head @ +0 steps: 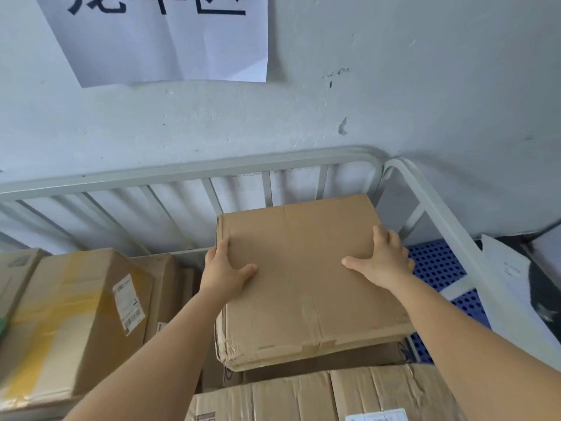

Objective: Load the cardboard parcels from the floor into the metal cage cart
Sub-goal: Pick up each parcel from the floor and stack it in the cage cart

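Pale grey painted wall (425,86) fills the top half, w/ a big white paper sign (158,41) bearing dark printed characters, cut off at the top edge. Against the wall stands the grey tubular metal cage cart (188,171), barred back rail & right side rail meeting at a rounded corner. Blue perforated plastic floor panel (437,265) shows thru the bars on the right. Inside, at left, a large brown cardboard carton w/ yellow tape and a white shipping label (73,314); near bottom, a creased brown carton (303,396). Both forearms reach forward. Left hand (226,268) grips the left edge, right hand (384,259) the right edge, thumbs on top, of a flat plain brown cardboard parcel (303,278), corner crumpled, sitting atop other cartons in the cart's back right corner.
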The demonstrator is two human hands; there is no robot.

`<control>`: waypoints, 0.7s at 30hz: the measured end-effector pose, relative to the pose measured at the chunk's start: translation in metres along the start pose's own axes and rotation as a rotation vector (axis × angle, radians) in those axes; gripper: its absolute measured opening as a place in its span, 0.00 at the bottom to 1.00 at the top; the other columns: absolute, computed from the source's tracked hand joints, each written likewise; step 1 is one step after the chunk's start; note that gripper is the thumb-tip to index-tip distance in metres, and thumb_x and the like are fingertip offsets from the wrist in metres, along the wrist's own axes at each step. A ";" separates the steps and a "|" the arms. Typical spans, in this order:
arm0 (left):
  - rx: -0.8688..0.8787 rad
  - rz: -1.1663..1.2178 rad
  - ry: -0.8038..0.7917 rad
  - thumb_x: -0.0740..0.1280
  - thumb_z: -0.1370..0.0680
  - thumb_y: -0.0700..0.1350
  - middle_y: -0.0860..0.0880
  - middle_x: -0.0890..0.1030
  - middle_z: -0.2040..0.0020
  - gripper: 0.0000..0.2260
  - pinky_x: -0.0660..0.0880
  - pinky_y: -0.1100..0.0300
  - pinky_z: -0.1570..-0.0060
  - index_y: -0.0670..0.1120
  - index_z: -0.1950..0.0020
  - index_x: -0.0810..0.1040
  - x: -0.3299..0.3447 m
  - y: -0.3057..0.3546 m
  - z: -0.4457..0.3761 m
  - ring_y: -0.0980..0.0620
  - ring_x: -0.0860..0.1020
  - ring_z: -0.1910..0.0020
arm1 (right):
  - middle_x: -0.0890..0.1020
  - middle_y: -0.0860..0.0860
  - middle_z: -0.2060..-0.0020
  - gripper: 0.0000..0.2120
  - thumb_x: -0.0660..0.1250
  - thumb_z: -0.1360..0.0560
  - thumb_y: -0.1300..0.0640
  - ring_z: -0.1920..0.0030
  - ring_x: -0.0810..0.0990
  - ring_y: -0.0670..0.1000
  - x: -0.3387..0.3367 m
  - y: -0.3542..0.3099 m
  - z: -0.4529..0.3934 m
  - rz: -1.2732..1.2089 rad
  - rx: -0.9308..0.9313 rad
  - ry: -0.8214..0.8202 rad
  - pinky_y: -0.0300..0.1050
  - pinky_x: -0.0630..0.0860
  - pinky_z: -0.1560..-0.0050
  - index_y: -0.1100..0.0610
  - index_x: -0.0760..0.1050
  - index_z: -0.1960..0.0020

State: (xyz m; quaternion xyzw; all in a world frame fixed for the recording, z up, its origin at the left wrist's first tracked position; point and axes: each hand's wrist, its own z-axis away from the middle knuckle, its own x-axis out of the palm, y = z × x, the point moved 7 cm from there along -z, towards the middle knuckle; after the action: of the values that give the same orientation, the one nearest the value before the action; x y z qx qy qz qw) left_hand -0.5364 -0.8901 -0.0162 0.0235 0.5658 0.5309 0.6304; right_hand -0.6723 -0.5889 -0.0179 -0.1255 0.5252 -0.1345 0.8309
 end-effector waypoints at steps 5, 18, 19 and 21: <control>-0.032 -0.108 -0.107 0.74 0.30 0.55 0.44 0.56 0.28 0.44 0.73 0.55 0.41 0.55 0.22 0.51 0.008 -0.006 0.022 0.43 0.72 0.38 | 0.42 0.52 0.22 0.52 0.68 0.34 0.29 0.24 0.50 0.61 0.008 0.010 0.020 0.033 0.029 -0.055 0.63 0.54 0.29 0.41 0.40 0.22; 0.014 -0.368 -0.081 0.71 0.28 0.59 0.43 0.48 0.23 0.41 0.65 0.48 0.31 0.51 0.22 0.53 0.017 -0.009 0.062 0.41 0.58 0.26 | 0.33 0.55 0.23 0.50 0.60 0.28 0.28 0.23 0.35 0.60 0.018 0.003 0.062 0.207 -0.010 -0.078 0.62 0.42 0.25 0.48 0.37 0.20; 0.042 -0.403 -0.070 0.71 0.28 0.60 0.43 0.51 0.24 0.39 0.66 0.48 0.32 0.50 0.24 0.55 0.015 -0.009 0.068 0.42 0.59 0.27 | 0.33 0.55 0.23 0.48 0.58 0.27 0.29 0.23 0.35 0.60 0.019 -0.001 0.070 0.238 -0.043 -0.073 0.61 0.41 0.25 0.49 0.37 0.20; 0.091 -0.463 -0.047 0.69 0.27 0.60 0.44 0.54 0.24 0.38 0.67 0.48 0.32 0.49 0.24 0.55 0.009 -0.008 0.083 0.43 0.60 0.28 | 0.34 0.54 0.22 0.45 0.56 0.25 0.30 0.23 0.34 0.58 0.023 -0.011 0.088 0.271 -0.110 -0.075 0.60 0.40 0.24 0.50 0.36 0.20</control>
State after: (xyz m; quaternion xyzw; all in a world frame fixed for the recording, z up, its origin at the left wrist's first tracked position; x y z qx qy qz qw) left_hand -0.4719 -0.8399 0.0026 -0.0660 0.5645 0.3455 0.7468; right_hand -0.5840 -0.6017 0.0035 -0.1038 0.5125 0.0127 0.8523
